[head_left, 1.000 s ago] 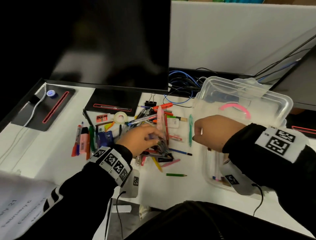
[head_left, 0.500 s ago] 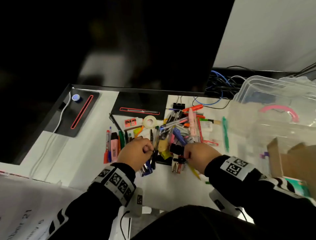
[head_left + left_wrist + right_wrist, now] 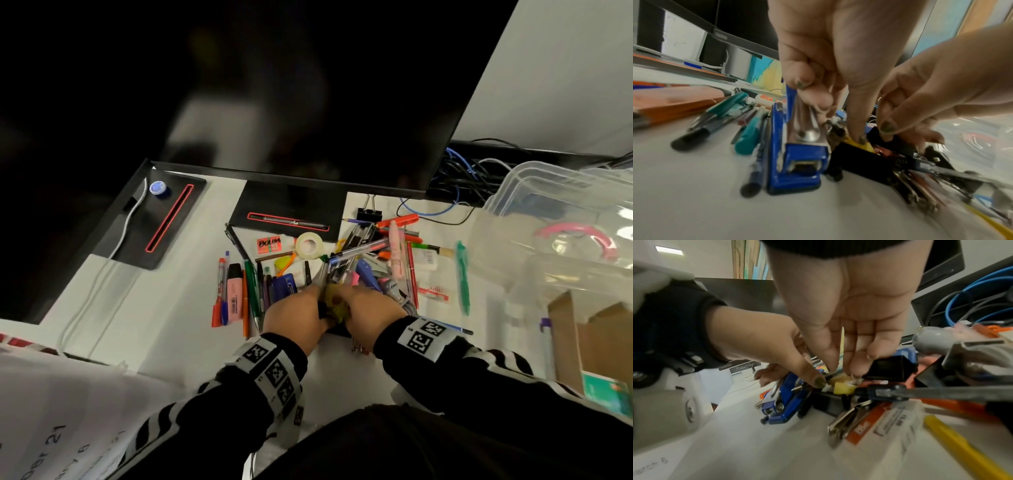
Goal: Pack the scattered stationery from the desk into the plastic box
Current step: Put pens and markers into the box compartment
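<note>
Both hands down in the stationery pile on the white table point(image 3: 171, 308), near its front edge. Left hand point(image 3: 297, 320) curled, fingertips point(image 3: 807, 84) on the raised blue arm of a blue stapler point(image 3: 797, 159); thumb tip down on a small yellow piece point(image 3: 843, 388) beside the stapler. Whether the stapler is truly gripped or only touched: cannot tell. Right hand point(image 3: 371, 313) bent at the knuckles, fingertips point(image 3: 857, 368) pressed together around the same yellow piece; pinch likely, but contact point hidden behind fingers. Identity of yellow piece unclear, partly covered in every view. Black binder clip point(image 3: 890, 369) touching right-hand fingers, just right of the yellow piece.

Clear plastic box point(image 3: 561, 260) at right of the table, well apart from both hands, cut off by the frame edge; contents blurred, pink curved item point(image 3: 579, 236) visible through the wall. Green pen point(image 3: 462, 277) between pile and box. Tape roll point(image 3: 309, 244), pink highlighter point(image 3: 235, 294) and red pen point(image 3: 219, 291) left of and behind the hands. Dark monitor point(image 3: 274, 85) overhead, hiding the back of the table. Cardboard box point(image 3: 599, 342) at right, cropped. Wrist views motion-blurred at the edges.
</note>
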{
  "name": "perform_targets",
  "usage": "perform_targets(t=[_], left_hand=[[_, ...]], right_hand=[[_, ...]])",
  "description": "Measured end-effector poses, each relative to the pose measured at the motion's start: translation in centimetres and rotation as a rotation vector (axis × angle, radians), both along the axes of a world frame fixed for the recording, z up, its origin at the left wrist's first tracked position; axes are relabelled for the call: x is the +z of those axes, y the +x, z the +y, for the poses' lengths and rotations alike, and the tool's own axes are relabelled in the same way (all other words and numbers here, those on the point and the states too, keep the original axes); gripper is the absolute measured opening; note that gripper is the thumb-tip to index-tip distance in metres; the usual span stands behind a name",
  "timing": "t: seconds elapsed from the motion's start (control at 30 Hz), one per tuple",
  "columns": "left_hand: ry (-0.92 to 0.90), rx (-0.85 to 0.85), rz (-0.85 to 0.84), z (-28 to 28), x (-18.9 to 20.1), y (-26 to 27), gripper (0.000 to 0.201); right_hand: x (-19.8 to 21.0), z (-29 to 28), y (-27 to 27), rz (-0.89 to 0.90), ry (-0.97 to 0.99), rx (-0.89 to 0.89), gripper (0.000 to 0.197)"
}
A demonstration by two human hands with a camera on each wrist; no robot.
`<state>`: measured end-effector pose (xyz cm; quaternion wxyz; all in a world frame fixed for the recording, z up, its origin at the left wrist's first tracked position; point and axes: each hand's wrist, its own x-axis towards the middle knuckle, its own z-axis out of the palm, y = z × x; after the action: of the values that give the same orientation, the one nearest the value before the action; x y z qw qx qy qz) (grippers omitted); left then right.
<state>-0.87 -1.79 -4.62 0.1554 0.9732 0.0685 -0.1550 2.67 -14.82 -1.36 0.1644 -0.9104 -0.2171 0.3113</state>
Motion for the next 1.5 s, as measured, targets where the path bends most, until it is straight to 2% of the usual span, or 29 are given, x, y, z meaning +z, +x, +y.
perform_targets(t=[0.17, 0.4, 0.47, 0.6, 0.73, 0.87, 1.0, 1.1, 1.17, 1.23, 1.4, 1.5], left_hand=[[-0.02, 0.059, 0.012, -0.4, 0.1, 0.6, 0.028], [-0.125, 0.118, 0.022, 1.1, 0.4, 0.8, 0.022], [-0.152, 0.113, 0.001, 1.7, 0.8, 0.8, 0.019], [-0.175, 0.154, -0.082, 2.9, 2.0, 0.9, 0.025], [-0.258, 0.262, -0.196, 3.5, 3.8, 1.2, 0.029], [-0.302, 0.246, -0.292, 3.9, 5.5, 1.7, 0.029], [-0.486, 0.144, -0.246, 3.7, 6.6, 1.9, 0.027], [-0.604, 0.094, -0.181, 3.1, 7.0, 2.0, 0.028], [-0.685, 0.087, -0.153, 2.7, 7.2, 2.0, 0.028], [-0.758, 0.098, -0.144, 2.4, 7.2, 2.2, 0.028], [-0.892, 0.16, -0.157, 1.5, 6.7, 3.0, 0.031], [-0.974, 0.216, -0.18, 1.0, 6.5, 3.5, 0.035]], right_hand=[[0.1, -0.3, -0.1, 0.025, -0.023, 0.071, 0.039], [-0.8, -1.2, 0.1, 0.067, -0.064, 0.05, 0.042], [-1.0, -1.4, 0.1, 0.068, -0.058, 0.041, 0.042], [-0.8, -1.9, 0.2, 0.061, -0.013, -0.01, 0.037], [-0.3, -2.2, 0.5, -0.033, 0.134, -0.135, 0.032], [0.5, -2.3, 0.8, -0.165, 0.335, -0.293, 0.038], [1.0, -2.3, 1.2, -0.369, 0.395, -0.278, 0.048], [1.9, -2.7, 1.3, -0.488, 0.323, -0.222, 0.047], [2.4, -2.8, 1.2, -0.434, 0.211, -0.133, 0.048], [2.3, -3.0, 0.9, -0.311, 0.194, -0.094, 0.043], [1.8, -3.7, 0.2, -0.014, 0.312, -0.205, 0.02], [1.6, -4.2, 0.1, 0.09, 0.366, -0.28, 0.019]])
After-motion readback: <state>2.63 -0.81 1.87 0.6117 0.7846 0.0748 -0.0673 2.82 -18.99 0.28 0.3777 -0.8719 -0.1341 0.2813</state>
